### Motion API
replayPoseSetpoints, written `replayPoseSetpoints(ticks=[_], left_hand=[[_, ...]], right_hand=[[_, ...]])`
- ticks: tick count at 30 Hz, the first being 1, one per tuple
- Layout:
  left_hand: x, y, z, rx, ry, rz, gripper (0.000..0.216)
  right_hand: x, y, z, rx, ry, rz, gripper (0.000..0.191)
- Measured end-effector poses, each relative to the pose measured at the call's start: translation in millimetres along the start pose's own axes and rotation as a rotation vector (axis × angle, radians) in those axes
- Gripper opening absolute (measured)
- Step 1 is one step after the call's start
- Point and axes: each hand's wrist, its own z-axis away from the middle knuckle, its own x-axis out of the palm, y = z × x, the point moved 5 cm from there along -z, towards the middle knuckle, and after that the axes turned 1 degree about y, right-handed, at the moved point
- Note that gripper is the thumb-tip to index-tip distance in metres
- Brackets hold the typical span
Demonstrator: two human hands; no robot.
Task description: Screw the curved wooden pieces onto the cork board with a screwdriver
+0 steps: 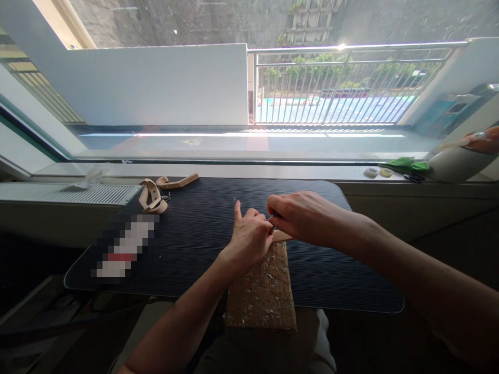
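Note:
My left hand [251, 234] is closed on a narrow tan strip [282, 236], pressing it at the far end of a brown board [263, 291]. Its thumb side faces my right hand, and one finger sticks up. The board is covered in small holes and shiny, wrinkled film. My right hand [302, 213] is closed around a slim dark tool [276, 214], mostly hidden by the fingers, whose lower end points down at the strip beside my left hand. The two hands are almost touching. Most of the strip is hidden behind them.
The black ribbed table [202, 228] carries curled tan strips [152, 197] and a blurred-out pale item [125, 246] on its left. A window sill [273, 170] runs behind it. Tape rolls [371, 172] and a green cloth [405, 164] lie at the right. Crumpled clear plastic [89, 177] rests on the left ledge.

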Motion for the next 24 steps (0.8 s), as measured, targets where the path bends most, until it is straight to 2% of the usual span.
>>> replayPoseSetpoints(ticks=[6, 11, 17, 20, 24], left_hand=[[-0.4, -1.2, 0.0, -0.004, 0.005, 0.012, 0.02], [0.5, -2.2, 0.1, -0.003, 0.0, 0.017, 0.021], [-1.1, -1.9, -0.2, -0.024, -0.026, 0.003, 0.017], [-2.4, -1.7, -0.3, -0.025, -0.027, 0.004, 0.019], [-1.1, -1.8, -0.3, -0.017, -0.034, 0.029, 0.018]], right_hand=[[-7.3, -1.7, -2.2, -0.051, 0.037, 0.022, 0.012], [2.3, -3.4, -4.3, -0.094, -0.023, 0.022, 0.011], [-4.2, -4.2, 0.6, -0.094, 0.033, -0.128, 0.018], [-3.8, -5.8, 1.0, -0.116, 0.035, -0.128, 0.012], [3.6, -4.3, -0.9, -0.041, 0.016, -0.053, 0.011]])
